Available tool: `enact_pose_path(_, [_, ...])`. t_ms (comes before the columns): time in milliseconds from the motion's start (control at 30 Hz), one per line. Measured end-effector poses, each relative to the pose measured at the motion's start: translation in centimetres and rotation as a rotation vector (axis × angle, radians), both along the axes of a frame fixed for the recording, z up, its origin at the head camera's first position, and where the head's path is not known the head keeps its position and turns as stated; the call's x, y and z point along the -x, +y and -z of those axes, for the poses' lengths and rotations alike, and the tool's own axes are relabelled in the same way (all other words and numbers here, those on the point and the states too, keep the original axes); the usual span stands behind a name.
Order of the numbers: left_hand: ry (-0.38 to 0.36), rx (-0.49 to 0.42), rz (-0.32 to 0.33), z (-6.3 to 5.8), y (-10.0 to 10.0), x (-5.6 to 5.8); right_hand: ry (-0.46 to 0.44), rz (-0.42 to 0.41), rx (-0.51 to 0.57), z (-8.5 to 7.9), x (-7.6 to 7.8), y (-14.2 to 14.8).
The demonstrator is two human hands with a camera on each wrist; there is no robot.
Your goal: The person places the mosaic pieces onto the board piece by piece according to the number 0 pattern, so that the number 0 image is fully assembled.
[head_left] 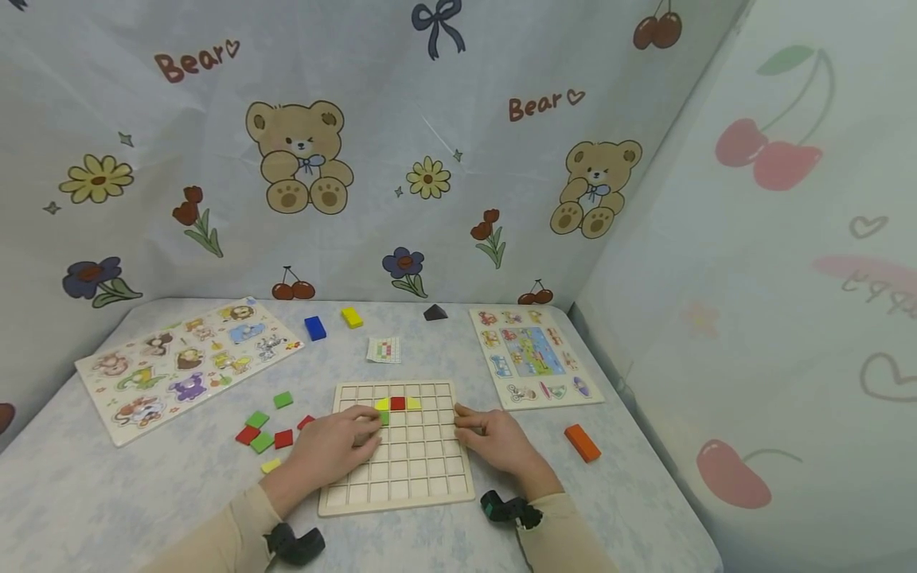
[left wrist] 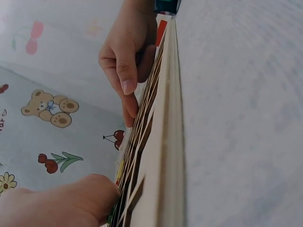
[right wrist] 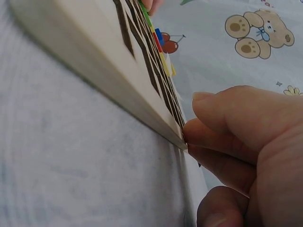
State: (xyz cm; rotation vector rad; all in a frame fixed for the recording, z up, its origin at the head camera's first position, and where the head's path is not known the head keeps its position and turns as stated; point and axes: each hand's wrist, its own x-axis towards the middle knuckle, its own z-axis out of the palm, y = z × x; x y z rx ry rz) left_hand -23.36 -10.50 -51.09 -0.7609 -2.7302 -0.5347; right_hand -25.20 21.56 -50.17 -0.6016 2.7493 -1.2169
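Note:
A wooden grid board (head_left: 430, 477) lies flat in the middle of the table. Near its far side a red tile (head_left: 397, 403) sits in a cell between two yellow pieces, with a green tile (head_left: 384, 417) one row nearer. My left hand (head_left: 333, 447) is over the board's left part, fingertips bent down at the green tile; whether they pinch it is hidden. At the right edge of the board, my right hand (head_left: 501, 439) touches the rim with its fingertips. In the right wrist view the right thumb (right wrist: 222, 106) stands apart from the wood.
Loose green tiles (head_left: 283, 399), red tiles (head_left: 283, 438) and a yellow piece (head_left: 271, 465) lie left of the board. An animal puzzle (head_left: 107, 398), a small pattern card (head_left: 384, 350), another puzzle (head_left: 494, 350) and an orange block (head_left: 583, 442) surround it. Blue and yellow blocks lie farther back.

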Motion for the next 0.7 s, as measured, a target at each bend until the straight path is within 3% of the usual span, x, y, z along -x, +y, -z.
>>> enact_pose_path(167, [-0.063, -0.071, -0.051, -0.1, -0.1, 0.0, -0.003, -0.002, -0.006, 0.0, 0.0, 0.1])
enact_pose_path(333, [-0.137, -0.236, -0.260, -1.2, -1.2, 0.2, -0.013, -0.003, -0.012, 0.1, 0.0, 0.0])
enact_pose_path(533, [-0.182, -0.302, -0.534, -2.6, -5.8, 1.2, -0.013, 0.006, -0.013, 0.1, 0.1, 0.0])
enact_pose_path(633, [-0.238, -0.288, -0.615, -2.8, -8.3, 1.6, -0.008, 0.008, -0.013, 0.2, 0.1, 0.0])
enact_pose_path(700, [-0.282, -0.258, -0.634, -2.7, -9.6, 1.8, -0.007, 0.007, -0.014, 0.2, 0.1, 0.0])
